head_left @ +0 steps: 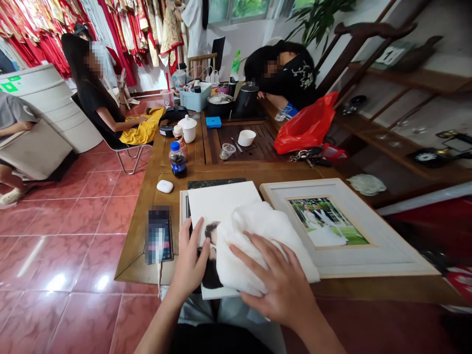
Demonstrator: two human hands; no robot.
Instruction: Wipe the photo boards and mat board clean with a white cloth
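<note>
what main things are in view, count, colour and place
table: 1, brown, centre
portrait panel: 1, white and black, table front
cloth: 1, white, on panel
framed wedding photo: 1, white frame, table right
smartphone: 1, dark, table left
earbud case: 1, white, beyond smartphone
blue-capped bottle: 1, dark, beyond case
plastic bag: 1, red, beyond photo
hanging garments: many, mostly red, back left
other people: at least 4, mixed clothing, around room
left hand: 1, bare, on panel
right hand: 1, bare, on cloth

Room to pass runs over the brown wooden desk (258,172) between the dark slatted tea tray (221,138) and the flat white portrait panel (221,200); the bunched white cloth (266,216) blocks low crossing toward the white-framed photograph (328,223).
</note>
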